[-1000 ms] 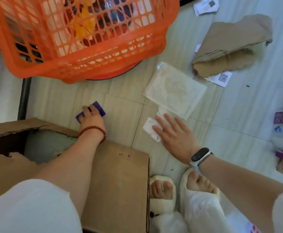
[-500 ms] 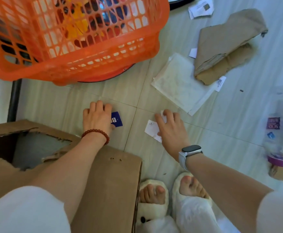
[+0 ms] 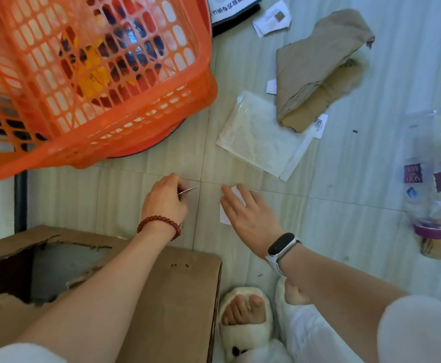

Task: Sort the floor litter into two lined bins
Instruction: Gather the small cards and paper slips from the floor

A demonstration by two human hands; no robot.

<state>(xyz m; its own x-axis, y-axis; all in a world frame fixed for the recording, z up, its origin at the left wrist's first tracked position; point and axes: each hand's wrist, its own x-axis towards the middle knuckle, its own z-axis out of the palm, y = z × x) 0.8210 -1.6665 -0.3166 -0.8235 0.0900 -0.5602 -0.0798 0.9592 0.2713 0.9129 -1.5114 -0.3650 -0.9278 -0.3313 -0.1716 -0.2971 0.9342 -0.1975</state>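
pale striped floor tiles (image 3: 345,231) are running under everything, scattered with litter; nearest, fluffy white slippers (image 3: 243,328) are showing at the bottom edge beside a torn cardboard box (image 3: 161,297) with a ragged hole in its top; just beyond the box the left hand (image 3: 165,199), a red bead bracelet at its wrist, is curling its fingers round a thin card (image 3: 189,190), pinching it edge-on just off the tile; to its right the right hand (image 3: 245,213), a dark band on the wrist, is lying with fingers straight and spread, pressing flat on a white paper slip (image 3: 236,193) that is peeking out past the fingertips; so the step in hand looks like gathering small scraps, one already lifted, the other not yet picked up; the next move is probably calling for the right fingers to get under the slip's edge, since it is sitting flat on the tile, then carrying both pieces to a bin; farther out a clear plastic bag (image 3: 261,134) is lying near torn brown cardboard (image 3: 319,66), a squashed plastic bottle (image 3: 429,184) is sitting well apart at the right, and an orange lattice basket (image 3: 83,82) is standing far left; whether it is a lined bin i cannot tell.
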